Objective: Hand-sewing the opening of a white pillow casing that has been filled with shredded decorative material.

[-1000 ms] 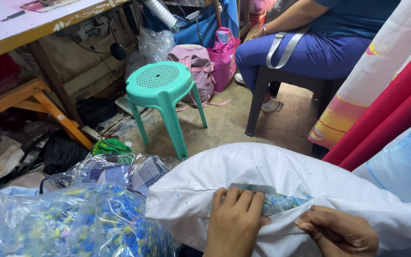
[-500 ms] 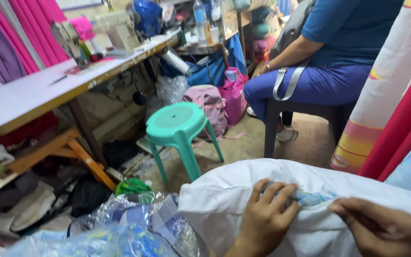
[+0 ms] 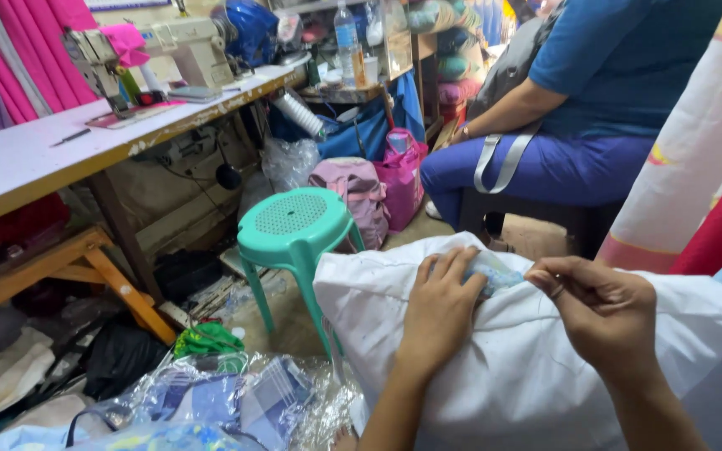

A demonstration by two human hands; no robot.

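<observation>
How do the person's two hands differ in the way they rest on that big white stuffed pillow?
The left hand lies flat, fingers spread along the seam of the white stuffed fabric pillow; the right hand is curled, fingertips pinched together. The left hand presses beside the patterned blue filling showing at the opening; the right hand's grip sits just right of it. Both hands are bare and touch the pillow.

A pillow (image 3: 503, 367) lies under both hands' fingers (image 3: 449, 267); a stool (image 3: 294, 230) stands left of them, a seated person (image 3: 595, 100) beyond.
</observation>
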